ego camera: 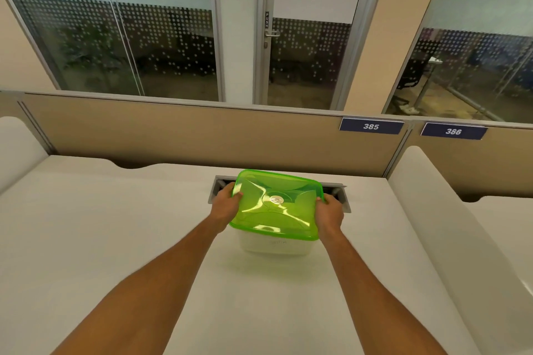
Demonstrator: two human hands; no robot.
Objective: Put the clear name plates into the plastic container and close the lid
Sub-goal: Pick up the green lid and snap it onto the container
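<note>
A translucent white plastic container [275, 246] stands on the white desk, mid-centre. Its square green lid [277, 203] sits on top, tilted slightly with the far edge higher. My left hand [226, 204] grips the lid's left edge and my right hand [330, 215] grips its right edge. Whether the lid is snapped on I cannot tell. No clear name plates are visible; the container's inside is hidden by the lid and the cloudy wall.
A grey cable slot [215, 190] is set into the desk [115, 225] right behind the container. A beige partition [202, 135] with plates 385 [371, 126] and 386 [453, 131] closes the back. White side dividers [432, 210] flank the desk.
</note>
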